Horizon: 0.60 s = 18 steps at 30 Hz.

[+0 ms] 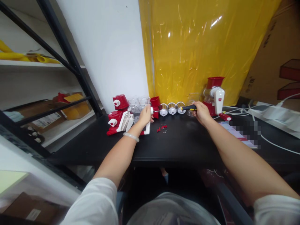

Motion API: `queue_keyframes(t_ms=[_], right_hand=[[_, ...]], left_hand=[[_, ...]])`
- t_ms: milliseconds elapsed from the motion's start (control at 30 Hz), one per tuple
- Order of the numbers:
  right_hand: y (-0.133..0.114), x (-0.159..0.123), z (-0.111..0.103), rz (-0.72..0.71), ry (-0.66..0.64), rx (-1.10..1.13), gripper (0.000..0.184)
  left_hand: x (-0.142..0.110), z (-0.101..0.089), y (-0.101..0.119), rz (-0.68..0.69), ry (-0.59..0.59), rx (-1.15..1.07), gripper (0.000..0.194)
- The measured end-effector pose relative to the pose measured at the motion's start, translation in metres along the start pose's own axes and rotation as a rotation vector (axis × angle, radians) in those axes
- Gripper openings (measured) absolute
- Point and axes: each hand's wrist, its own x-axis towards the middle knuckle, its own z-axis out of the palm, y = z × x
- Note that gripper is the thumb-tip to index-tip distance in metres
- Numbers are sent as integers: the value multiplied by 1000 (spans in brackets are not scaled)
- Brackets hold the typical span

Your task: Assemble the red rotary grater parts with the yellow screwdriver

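My right hand (pixel 202 113) is closed round the black-and-yellow handle of a screwdriver (pixel 188 107), held level with its shaft pointing left. The tip meets a small white part (pixel 152 110) pinched in my left hand (pixel 145 116); my fingers hide most of that part. Below the shaft, small red pieces (pixel 164 127) and short silvery screws or pins lie on the black table (pixel 159 147). Beyond the shaft stand several metal drums with white rims (pixel 172 108) and a red hopper (pixel 155 101). Red-and-white housings (pixel 114 120) sit left of my left hand.
A red-and-white rotary grater with a crank (pixel 215 97) stands at the back right. Clear plastic parts (pixel 138 102) are behind my left hand. White cables (pixel 236 111), a power strip (pixel 274 114) and a printed sheet (pixel 239 134) lie right. Black-framed shelving (pixel 67 47) borders the left.
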Motion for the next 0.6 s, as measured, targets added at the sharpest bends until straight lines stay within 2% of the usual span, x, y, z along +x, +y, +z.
queue_keyframes(t_ms=[100,200,300,400,500,600], right_hand=[[2,0,3,107,8,141,15],[4,-2,5,204,10,207,16],[8,-4,4,251,43,50,32],[15,-5,0,217,27,-143,42],[19,-6,1,200,-13,-95,30],[20,-4,5,250,-9,26,14]], left_hand=[[-1,3,-3,-106,-21,-18,54],[0,5,-8,-193,-46,-38,60],[1,6,-12,-264,-74,-64,64],[1,6,-15,-307,-91,-88,63],[0,6,-16,-332,-88,-95,55],[1,6,-17,-345,-92,-103,46]])
